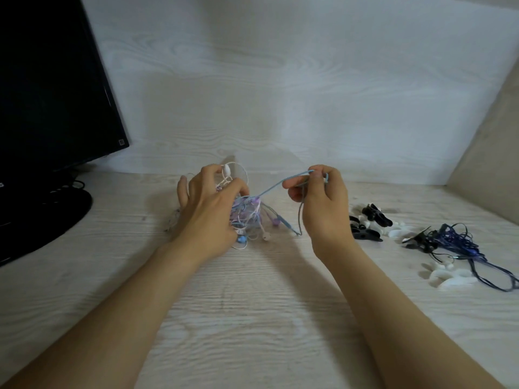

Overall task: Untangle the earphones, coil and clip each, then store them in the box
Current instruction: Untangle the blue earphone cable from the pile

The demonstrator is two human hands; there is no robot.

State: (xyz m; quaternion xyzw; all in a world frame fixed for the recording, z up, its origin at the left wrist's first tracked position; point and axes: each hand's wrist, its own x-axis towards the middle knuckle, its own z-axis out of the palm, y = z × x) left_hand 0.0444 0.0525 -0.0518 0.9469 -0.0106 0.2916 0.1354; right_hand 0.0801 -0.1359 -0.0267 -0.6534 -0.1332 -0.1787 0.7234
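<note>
Your right hand [317,203] pinches the pale blue cord [273,186] between thumb and curled fingers, raised above the desk [252,304]. The strand runs taut, down and left into the tangle of earphones [250,217]. Your left hand [207,206] curls over that tangle and grips it low. I cannot tell whether the tangle rests on the desk or hangs just above it. A white loop with an inline remote [227,171] stands up behind your left fingers, and pink, purple and blue earbuds spill out on the near side.

The strand is already tight while your left hand clamps the whole bundle, so a harder pull would likely cinch the knot instead of freeing it. It could also strain a thin cord where it joins its earbud. The slack tail hanging below your right hand could loop back into the mass.

To your right lie black clips [368,223], white clips [452,279] and a sprawled dark blue earphone set [460,242]. A wide sweep of your right forearm could drag them together. No box is in view.
</note>
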